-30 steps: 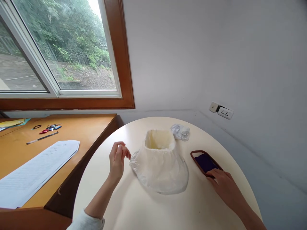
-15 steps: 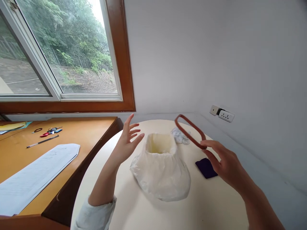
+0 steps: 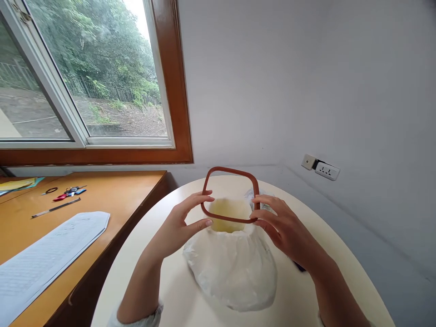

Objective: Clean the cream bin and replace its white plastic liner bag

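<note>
With both hands I hold a reddish-brown, rounded-square rim ring [image 3: 235,170], tilted up over the mouth of a bin. My left hand [image 3: 182,222] has its fingers across the ring's left side and its thumb by the lower left corner. On the right side, the fingers and thumb of my right hand [image 3: 286,227] are closed round the ring. Below stands the small bin, its yellowish inside [image 3: 231,209] showing through the ring. A translucent white bin liner [image 3: 231,272] is folded over the bin's edge and hangs loosely outside, spreading onto the table.
A round cream table [image 3: 136,272] carries the bin. Behind my right hand lie crumpled clear plastic [image 3: 250,194] and a mostly hidden dark cloth-like piece [image 3: 299,267]. On the wooden desk [image 3: 129,190] at left are papers [image 3: 61,254], a pen [image 3: 56,208] and keys [image 3: 71,191].
My right hand has brought the ring leftward from beside the bin to above its mouth. My left hand has moved from open in the air onto the ring's left side.
</note>
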